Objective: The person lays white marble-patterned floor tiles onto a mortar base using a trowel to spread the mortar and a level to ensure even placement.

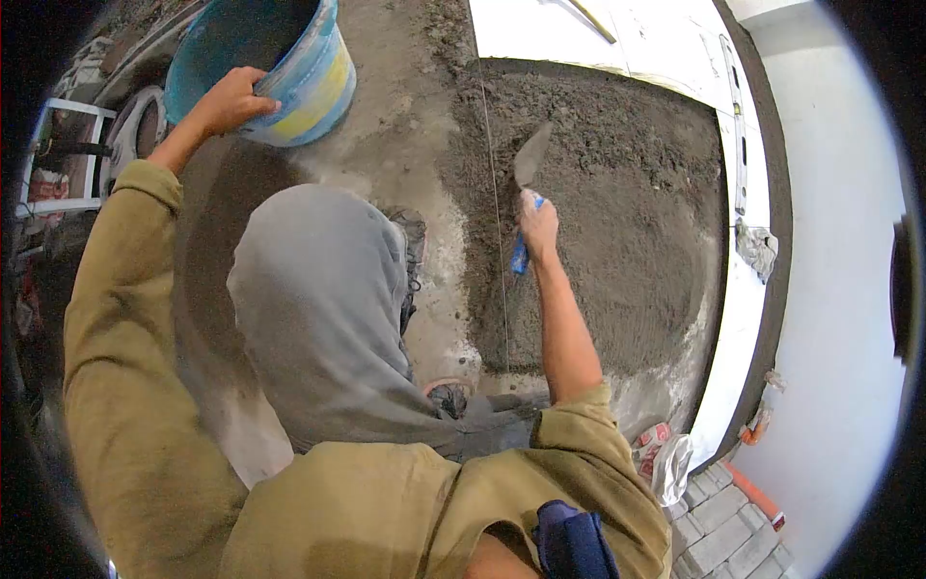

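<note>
My left hand (231, 102) grips the near rim of a blue bucket (335, 79) with a yellow patch on its side; the bucket tilts, its mouth toward the upper left. In my right hand (540, 228) is a trowel (531, 157), its blue handle inside my closed fingers and its pointed blade directed away from me. The blade is over a bed of damp grey mortar (617, 251), rough at the far side and smoother nearer me. A thin string line (496, 193) runs along the mortar's left part.
White tiles (540, 34) border the mortar at the far side and right. A spirit level (738, 125) and a crumpled plastic bag (757, 249) lie on the right tiles. Paving blocks (723, 521) and an orange pipe (755, 494) sit lower right, beside a white wall (839, 289).
</note>
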{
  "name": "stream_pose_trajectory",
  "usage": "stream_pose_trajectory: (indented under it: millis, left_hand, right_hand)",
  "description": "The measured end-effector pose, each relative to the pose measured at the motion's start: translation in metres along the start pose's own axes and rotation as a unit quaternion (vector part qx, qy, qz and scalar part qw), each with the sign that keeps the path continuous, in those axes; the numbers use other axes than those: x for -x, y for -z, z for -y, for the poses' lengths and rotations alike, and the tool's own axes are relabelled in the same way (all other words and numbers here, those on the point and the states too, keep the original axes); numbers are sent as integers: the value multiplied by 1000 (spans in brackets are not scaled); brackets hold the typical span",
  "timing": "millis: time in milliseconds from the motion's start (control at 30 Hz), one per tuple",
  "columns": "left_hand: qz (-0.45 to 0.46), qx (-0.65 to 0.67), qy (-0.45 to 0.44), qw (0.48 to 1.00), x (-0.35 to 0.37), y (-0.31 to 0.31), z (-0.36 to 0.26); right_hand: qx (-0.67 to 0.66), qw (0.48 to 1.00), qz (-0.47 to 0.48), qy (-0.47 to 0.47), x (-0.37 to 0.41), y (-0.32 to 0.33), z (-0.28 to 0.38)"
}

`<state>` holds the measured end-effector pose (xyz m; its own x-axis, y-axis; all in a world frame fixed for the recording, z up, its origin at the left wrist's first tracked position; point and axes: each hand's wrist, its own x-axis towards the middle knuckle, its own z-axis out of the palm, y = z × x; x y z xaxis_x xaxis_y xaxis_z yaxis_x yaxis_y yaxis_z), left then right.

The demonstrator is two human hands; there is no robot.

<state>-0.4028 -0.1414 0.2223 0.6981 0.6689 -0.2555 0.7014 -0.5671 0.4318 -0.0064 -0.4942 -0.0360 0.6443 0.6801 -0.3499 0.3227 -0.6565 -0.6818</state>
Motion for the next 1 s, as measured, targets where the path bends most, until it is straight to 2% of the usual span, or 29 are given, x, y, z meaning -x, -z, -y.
stream_pose_trajectory:
  millis: [33, 67, 100, 167, 233, 267, 300, 333, 367, 400, 433, 500, 533, 600, 667, 733, 767, 833, 867, 900, 967, 1000]
  left_hand:
    - [-2, -15, -13, 1000, 2, -3, 1]
    - [1, -13, -11, 1000, 5, -5, 2]
    - [9, -6, 2, 1000, 5, -3, -1]
    - [17, 0, 8, 1000, -3, -2, 0]
    - [-37, -33, -33, 998, -2, -8, 12]
    - [-24, -31, -36, 999, -1, -10, 14]
    - [-18, -33, -24, 999, 1, -5, 9]
    - [-13, -34, -15, 999, 0, -5, 4]
    - [1, -31, -23, 999, 1, -9, 7]
    - [0, -38, -1, 999, 1, -8, 17]
    - [0, -48, 20, 999, -3, -4, 12]
    - [6, -22, 18, 1000, 0, -4, 9]
    - [-4, -39, 9, 999, 0, -5, 10]
    - [-12, -53, -1, 999, -2, -6, 12]
    - [27, -42, 42, 998, -4, -3, 9]
    - [29, -31, 44, 998, -5, -2, 9]
    - [30, -21, 50, 998, -3, -4, 10]
    - [16, -44, 36, 998, -4, -6, 21]
    - [-8, -66, 27, 997, -5, -5, 27]
    - [-5, -69, 19, 997, -5, -5, 26]
    - [-4, -69, 38, 997, -3, -4, 23]
    - [-1, -72, 30, 997, -5, -3, 24]
  right_hand:
    - [8, 999, -9, -32, 5, 3, 12]
    - [95, 995, 3, 8, 16, 15, 19]
    - [95, 995, 3, 5, 27, 26, 22]
    - [191, 967, 154, 59, 41, 55, 19]
    - [175, 971, 120, 107, 46, 77, 25]
    - [159, 975, 85, 129, 39, 80, 22]
    - [131, 978, 117, 115, 10, 83, 15]
    - [142, 965, 79, 206, -16, 81, 8]
    - [168, 957, 74, 225, -39, 84, 20]
    - [185, 960, 109, 178, -53, 89, 31]
    - [182, 963, 104, 170, -52, 92, 23]
    - [198, 944, 171, 199, -49, 92, 8]
    - [146, 942, 189, 235, -23, 98, -5]
    - [168, 938, 218, 211, 41, 124, -29]
    - [210, 922, 278, 169, 101, 154, -49]
    - [220, 936, 265, 76, 138, 180, -73]
    - [217, 937, 267, 68, 144, 186, -85]
    - [62, 995, 72, -30, 153, 190, -108]
    - [100, 988, 37, -113, 144, 186, -116]
    - [96, 988, 32, -119, 142, 176, -128]
    - [71, 997, -4, -18, 145, 146, -149]
    - [108, 993, 30, -43, 155, 136, -144]
